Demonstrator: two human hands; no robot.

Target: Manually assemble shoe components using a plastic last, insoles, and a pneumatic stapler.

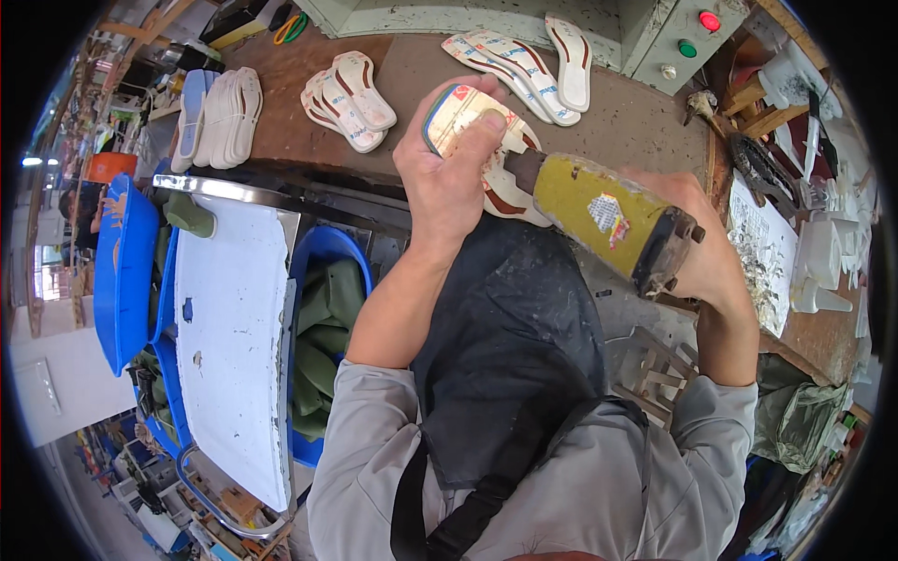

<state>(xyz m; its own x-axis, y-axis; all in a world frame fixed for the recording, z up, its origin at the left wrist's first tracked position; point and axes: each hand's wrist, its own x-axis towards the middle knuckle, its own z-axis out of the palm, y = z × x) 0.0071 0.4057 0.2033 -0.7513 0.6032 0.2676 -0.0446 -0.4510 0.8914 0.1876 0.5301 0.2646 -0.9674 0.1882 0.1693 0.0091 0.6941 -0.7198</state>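
Left hand: pinches a white insole and a cream, blue-edged piece, thumb pressed on top, above the near edge of the workbench.
Right hand: closed around the far side of an olive-yellow handheld tool; most fingers hidden behind its body.
Tool nose: overlaps the white insole, blocks part of it from sight; cannot tell whether touching.
Bench top: bears a bundle of insoles on edge at left, fanned insoles mid-way, patterned insoles just beyond the left hand.
Control box: stands at the back, with red and green buttons.
Right end: crowded with a dark brush, a speckled sheet, a white nozzle bottle.
White board: lies left of the black apron, partly covers a blue bin.
Blue bin: heaped with olive-green shoe lasts.
Blue tray: tilts steeply at far left, with orange material near its upper end.
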